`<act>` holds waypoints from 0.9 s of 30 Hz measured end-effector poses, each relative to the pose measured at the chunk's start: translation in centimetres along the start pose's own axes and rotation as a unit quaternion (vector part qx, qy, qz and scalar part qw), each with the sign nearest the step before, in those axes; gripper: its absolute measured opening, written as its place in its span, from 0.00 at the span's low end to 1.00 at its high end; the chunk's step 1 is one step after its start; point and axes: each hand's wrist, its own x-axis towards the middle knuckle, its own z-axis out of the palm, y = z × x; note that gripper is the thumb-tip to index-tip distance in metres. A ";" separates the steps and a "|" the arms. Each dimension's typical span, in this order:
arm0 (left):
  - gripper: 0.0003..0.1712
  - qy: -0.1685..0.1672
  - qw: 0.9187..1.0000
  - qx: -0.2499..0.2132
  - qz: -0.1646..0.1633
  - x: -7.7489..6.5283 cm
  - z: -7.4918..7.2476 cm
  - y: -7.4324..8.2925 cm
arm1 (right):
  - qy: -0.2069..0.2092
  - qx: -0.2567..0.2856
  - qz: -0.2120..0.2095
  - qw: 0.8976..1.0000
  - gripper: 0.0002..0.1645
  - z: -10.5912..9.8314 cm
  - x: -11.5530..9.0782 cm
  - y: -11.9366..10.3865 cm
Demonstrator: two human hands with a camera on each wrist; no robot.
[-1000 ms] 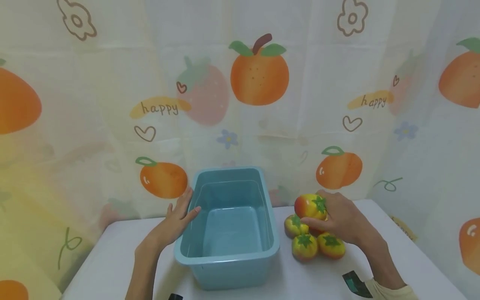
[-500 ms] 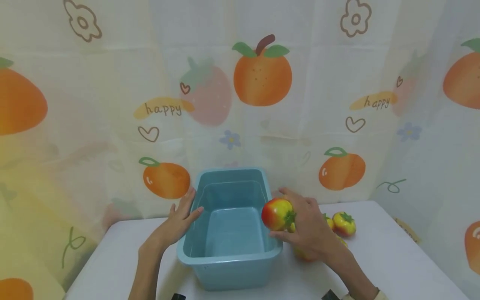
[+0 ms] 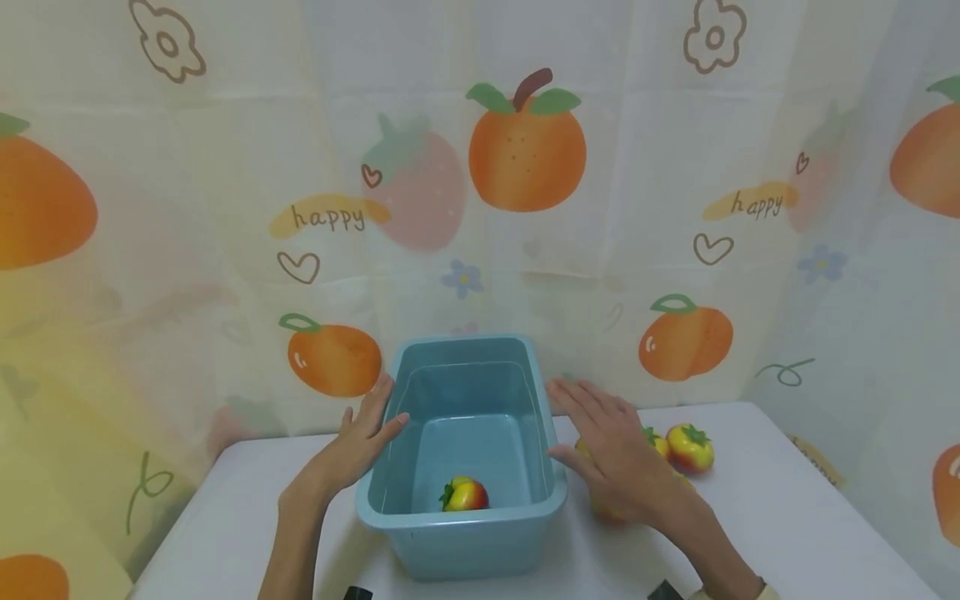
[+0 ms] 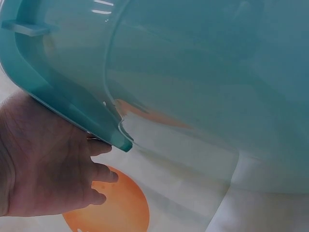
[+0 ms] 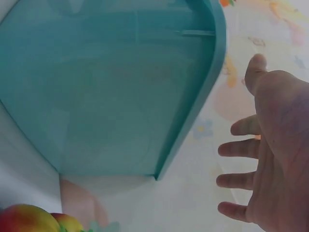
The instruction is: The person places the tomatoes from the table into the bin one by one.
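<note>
A blue-green plastic basin stands on the white table. One yellow-and-red persimmon with a green leafy cap lies inside, near its front wall. On the basin's left rim rests my left hand, its fingers extended along the outside and the thumb over the edge. My right hand hovers just right of the basin with spread fingers and holds nothing, as the right wrist view confirms. Behind and below it are more persimmons, some of them partly hidden by the hand.
A white tabletop spreads around the basin. Close behind it hangs a pale curtain printed with oranges, strawberries and hearts. Dark bits of the wrist gear show at the bottom edge.
My right hand took a persimmon from the group on the right, carried it left to the basin's rim and let it go; it now lies inside. My left hand stayed at the rim.
</note>
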 end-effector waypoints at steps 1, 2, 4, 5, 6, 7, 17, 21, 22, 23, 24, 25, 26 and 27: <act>0.48 0.000 1.000 0.000 0.002 0.0 0.0 0.0 | -0.003 0.005 0.004 1.000 0.45 -0.2 -0.1 0.1; 0.48 0.000 1.000 -0.001 0.003 0.0 0.0 -0.1 | -0.004 0.009 0.005 1.000 0.44 -0.4 -0.1 0.2; 0.49 -0.001 1.000 -0.003 0.007 0.1 0.1 -0.1 | -0.005 0.006 0.005 1.000 0.43 -0.8 -0.2 0.3; 0.49 -0.001 1.000 -0.004 0.008 0.1 0.0 -0.1 | -0.005 0.002 0.004 1.000 0.43 -1.0 -0.2 0.4; 0.49 0.000 1.000 -0.006 0.008 0.2 0.0 0.0 | -0.006 -0.001 0.005 1.000 0.43 -1.2 -0.2 0.5; 0.49 0.000 1.000 -0.007 0.009 0.2 0.0 0.0 | -0.008 -0.005 0.006 1.000 0.43 -1.4 -0.2 0.7; 0.49 -0.001 1.000 -0.008 0.011 0.2 -0.2 0.2 | -0.019 -0.035 0.044 0.998 0.44 -3.3 -0.6 1.8; 0.49 -0.001 1.000 -0.009 0.008 0.1 -0.3 0.1 | -0.017 -0.037 0.047 0.998 0.43 -4.0 -0.7 2.4; 0.49 -0.001 1.000 -0.009 0.008 0.1 -0.3 0.1 | -0.020 -0.036 0.051 0.998 0.43 -4.2 -0.8 2.5; 0.49 -0.001 1.000 -0.009 0.008 0.0 -0.3 0.0 | -0.025 -0.034 0.057 0.997 0.44 -4.4 -0.8 2.7; 0.49 -0.002 1.000 -0.010 0.007 0.0 -0.3 0.0 | -0.030 -0.033 0.063 0.997 0.44 -4.6 -0.9 2.8; 0.49 -0.002 1.000 -0.010 0.008 0.0 -0.3 0.0 | -0.035 -0.031 0.069 0.997 0.44 -4.8 -1.0 3.0; 0.49 -0.002 1.000 -0.011 0.008 0.0 -0.3 0.0 | -0.039 -0.027 0.076 0.996 0.44 -5.0 -1.0 3.1; 0.49 -0.002 1.000 -0.011 0.008 0.0 -0.3 0.0 | -0.044 -0.023 0.084 0.995 0.45 -5.2 -1.1 3.3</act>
